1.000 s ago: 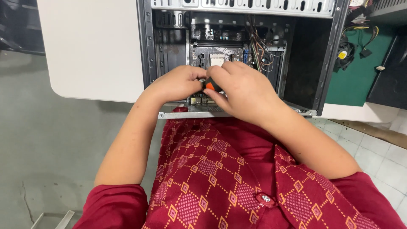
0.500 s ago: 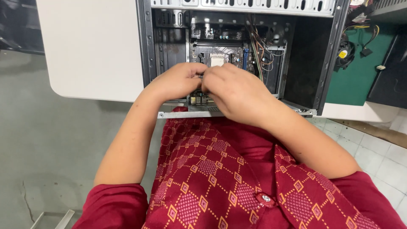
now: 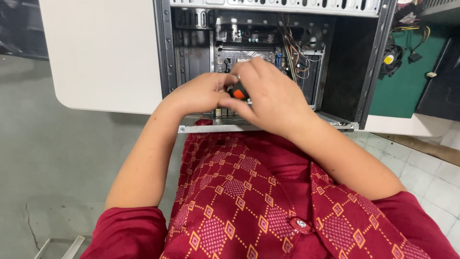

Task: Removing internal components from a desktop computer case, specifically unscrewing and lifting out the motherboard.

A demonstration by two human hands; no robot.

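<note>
A small tool with an orange and black handle (image 3: pixel 237 92) sits between both hands, in front of the open side of a dark metal computer case (image 3: pixel 345 72) that lies on a white table (image 3: pixel 103 57). Only a part of the handle shows; the tip is hidden. The right hand (image 3: pixel 273 98) covers the handle from above and its fingers (image 3: pixel 249 72) are curled around it. The left hand (image 3: pixel 196 93) comes from the other side, with its fingers bent narrow and touching the same handle.

Just behind the hands, inside the case, is a dark circuit board (image 3: pixel 242 50) with a pale square part in the middle, and beside it a bundle of orange, yellow and black wires (image 3: pixel 294 57). Along the top edge runs a grey metal strip with slots (image 3: pixel 278 5).

Further right, on a green mat (image 3: pixel 400 88), lies a black round fan with a yellow round label (image 3: pixel 389 58) in its centre.
</note>
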